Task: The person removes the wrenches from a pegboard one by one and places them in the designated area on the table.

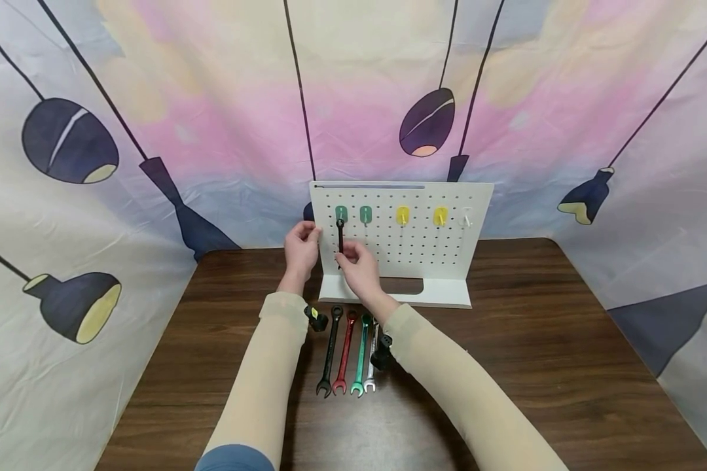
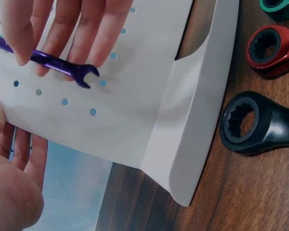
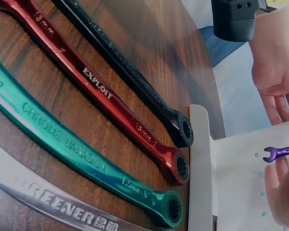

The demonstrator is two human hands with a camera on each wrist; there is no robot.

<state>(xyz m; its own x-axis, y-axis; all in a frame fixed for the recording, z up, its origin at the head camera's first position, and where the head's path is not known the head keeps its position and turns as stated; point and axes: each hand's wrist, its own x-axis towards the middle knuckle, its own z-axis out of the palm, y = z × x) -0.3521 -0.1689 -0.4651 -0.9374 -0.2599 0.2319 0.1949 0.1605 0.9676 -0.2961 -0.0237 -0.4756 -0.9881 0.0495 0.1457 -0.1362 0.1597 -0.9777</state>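
A small purple wrench, dark in the head view, hangs upright in front of the white pegboard. Its ring end overlaps the leftmost green hook; its open jaw points down. My right hand pinches the wrench between thumb and fingers. At the board's left edge, my left hand grips the panel, thumb in front and fingers behind. On the table before the board lie a black wrench, a red wrench, a green wrench and a silver wrench, side by side.
Along the same row sit a second green hook, two yellow hooks and a clear hook. The board's flat foot rests on the brown wooden table. A lamp-patterned cloth hangs behind.
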